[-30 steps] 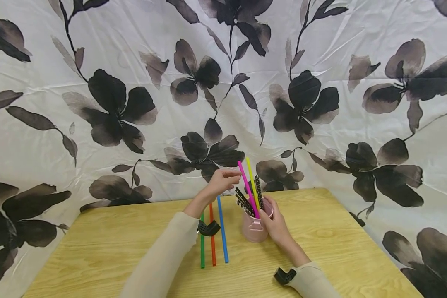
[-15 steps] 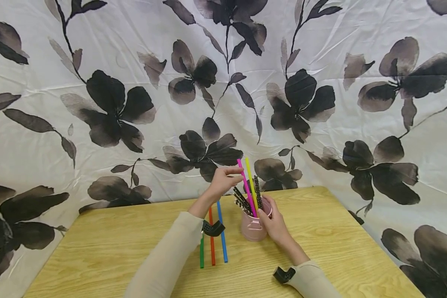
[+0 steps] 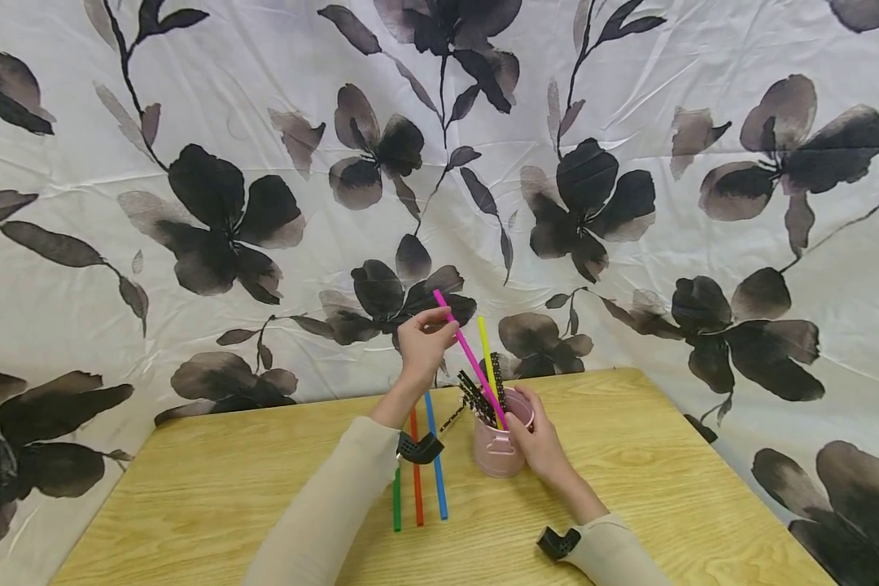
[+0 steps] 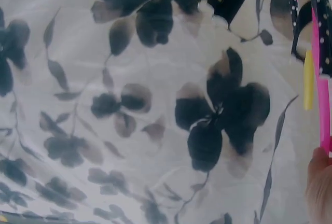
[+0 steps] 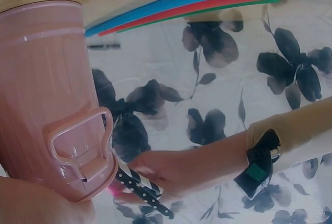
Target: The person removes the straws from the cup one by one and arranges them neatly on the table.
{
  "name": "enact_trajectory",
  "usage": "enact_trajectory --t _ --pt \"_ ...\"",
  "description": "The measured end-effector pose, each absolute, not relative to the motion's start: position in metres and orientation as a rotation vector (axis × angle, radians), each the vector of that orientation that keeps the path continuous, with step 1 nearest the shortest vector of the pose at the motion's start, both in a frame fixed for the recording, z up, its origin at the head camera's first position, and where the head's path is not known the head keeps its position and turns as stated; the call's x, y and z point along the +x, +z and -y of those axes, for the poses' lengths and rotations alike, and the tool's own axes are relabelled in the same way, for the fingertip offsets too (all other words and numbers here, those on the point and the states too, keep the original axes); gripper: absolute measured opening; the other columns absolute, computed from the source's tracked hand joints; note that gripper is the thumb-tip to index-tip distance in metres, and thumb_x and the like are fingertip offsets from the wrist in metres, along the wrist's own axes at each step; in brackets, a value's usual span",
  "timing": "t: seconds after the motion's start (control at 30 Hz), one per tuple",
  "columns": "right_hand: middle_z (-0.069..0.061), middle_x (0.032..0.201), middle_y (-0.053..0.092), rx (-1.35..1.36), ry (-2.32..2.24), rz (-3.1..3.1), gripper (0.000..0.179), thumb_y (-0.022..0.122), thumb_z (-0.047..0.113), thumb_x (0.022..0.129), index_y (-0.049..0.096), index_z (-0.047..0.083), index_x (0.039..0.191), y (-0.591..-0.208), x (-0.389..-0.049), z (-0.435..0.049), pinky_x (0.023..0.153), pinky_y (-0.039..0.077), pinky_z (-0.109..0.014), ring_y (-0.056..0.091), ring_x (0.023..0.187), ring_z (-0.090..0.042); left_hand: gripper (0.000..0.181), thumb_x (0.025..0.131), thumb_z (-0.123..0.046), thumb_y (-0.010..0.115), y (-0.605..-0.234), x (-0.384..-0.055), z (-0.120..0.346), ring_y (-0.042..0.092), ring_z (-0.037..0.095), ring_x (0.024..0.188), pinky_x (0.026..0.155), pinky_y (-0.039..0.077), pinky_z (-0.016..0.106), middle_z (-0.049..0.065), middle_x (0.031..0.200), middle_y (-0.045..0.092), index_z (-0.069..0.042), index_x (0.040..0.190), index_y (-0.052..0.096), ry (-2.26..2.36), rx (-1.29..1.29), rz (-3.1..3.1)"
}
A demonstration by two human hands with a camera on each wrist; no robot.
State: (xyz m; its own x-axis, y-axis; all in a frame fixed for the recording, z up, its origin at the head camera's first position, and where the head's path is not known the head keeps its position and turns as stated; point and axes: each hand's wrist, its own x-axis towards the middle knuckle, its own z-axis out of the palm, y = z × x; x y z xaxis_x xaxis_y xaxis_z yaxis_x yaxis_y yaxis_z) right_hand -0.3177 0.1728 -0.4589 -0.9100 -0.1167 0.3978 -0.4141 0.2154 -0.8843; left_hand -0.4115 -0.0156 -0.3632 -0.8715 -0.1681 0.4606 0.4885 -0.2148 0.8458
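A pink metal pail (image 3: 494,462) with a small side handle stands on the table, holding several straws. My right hand (image 3: 545,443) grips its right rim, thumb at the front. My left hand (image 3: 423,346) pinches a bright pink straw (image 3: 469,352) near its upper end; the straw slants left, its lower end inside the pail. Beside it a yellow straw (image 3: 484,342) stands nearly upright. Black patterned straws (image 3: 476,397) lean around them. In the left wrist view the pink straw (image 4: 324,115) runs down to my fingers (image 4: 320,182).
Green (image 3: 397,496), red (image 3: 417,480) and blue (image 3: 439,480) straws lie side by side on the wooden table (image 3: 227,488), left of the pail, partly under my left forearm. A white cloth with dark flowers (image 3: 234,220) hangs behind the table.
My left hand has taken hold of the pink straw and tilted its top left, away from the yellow one. A patterned straw now leans out at the pail's left. My right hand stays put.
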Motion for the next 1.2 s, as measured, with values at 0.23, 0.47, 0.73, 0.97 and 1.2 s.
enact_trajectory --t 0.23,0.47,0.73,0.97,1.2 --pt "-0.018 0.120 0.048 0.474 1.770 2.268 0.049 0.051 0.015 0.090 0.030 0.018 0.133 -0.461 -0.320 -0.173 0.077 0.046 -0.035 0.052 0.097 -0.026 0.022 0.072 0.006 0.068 -0.333 -0.406 0.030 0.063 0.019 0.066 0.059 0.053 0.036 0.019 0.086 0.061 0.001 0.093 0.066 -2.073 -0.357 1.451" --pt "-0.021 0.122 0.045 0.495 1.725 2.298 0.050 0.050 0.018 0.091 0.027 0.014 0.135 -0.457 -0.317 -0.173 0.084 0.043 -0.039 0.047 0.106 -0.030 0.022 0.073 0.005 0.067 -0.298 -0.396 0.056 0.061 0.016 0.067 0.060 0.053 0.033 0.019 0.085 0.062 -0.001 0.094 0.066 -2.051 -0.321 1.311" --pt "-0.022 0.123 0.044 0.480 1.705 2.316 0.051 0.050 0.020 0.091 0.027 0.014 0.135 -0.456 -0.316 -0.172 0.086 0.041 -0.041 0.046 0.108 -0.031 0.027 0.071 0.004 0.070 -0.273 -0.384 0.097 0.062 0.020 0.073 0.063 0.052 0.034 0.020 0.098 0.055 -0.002 0.097 0.065 -2.088 -0.326 1.232" --pt "-0.022 0.124 0.043 0.472 1.723 2.296 0.051 0.051 0.018 0.090 0.028 0.017 0.135 -0.456 -0.316 -0.172 0.085 0.042 -0.042 0.046 0.109 -0.031 0.030 0.073 0.000 0.069 -0.281 -0.375 0.138 0.060 0.021 0.074 0.062 0.052 0.034 0.015 0.101 0.053 -0.005 0.102 0.065 -2.041 -0.281 1.354" --pt "-0.021 0.123 0.044 0.463 1.725 2.298 0.050 0.051 0.019 0.090 0.028 0.020 0.134 -0.456 -0.314 -0.170 0.083 0.043 -0.041 0.046 0.107 -0.030 0.031 0.072 -0.003 0.071 -0.308 -0.374 0.167 0.062 0.016 0.069 0.060 0.052 0.032 0.014 0.098 0.056 -0.003 0.103 0.065 -2.012 -0.199 1.482"
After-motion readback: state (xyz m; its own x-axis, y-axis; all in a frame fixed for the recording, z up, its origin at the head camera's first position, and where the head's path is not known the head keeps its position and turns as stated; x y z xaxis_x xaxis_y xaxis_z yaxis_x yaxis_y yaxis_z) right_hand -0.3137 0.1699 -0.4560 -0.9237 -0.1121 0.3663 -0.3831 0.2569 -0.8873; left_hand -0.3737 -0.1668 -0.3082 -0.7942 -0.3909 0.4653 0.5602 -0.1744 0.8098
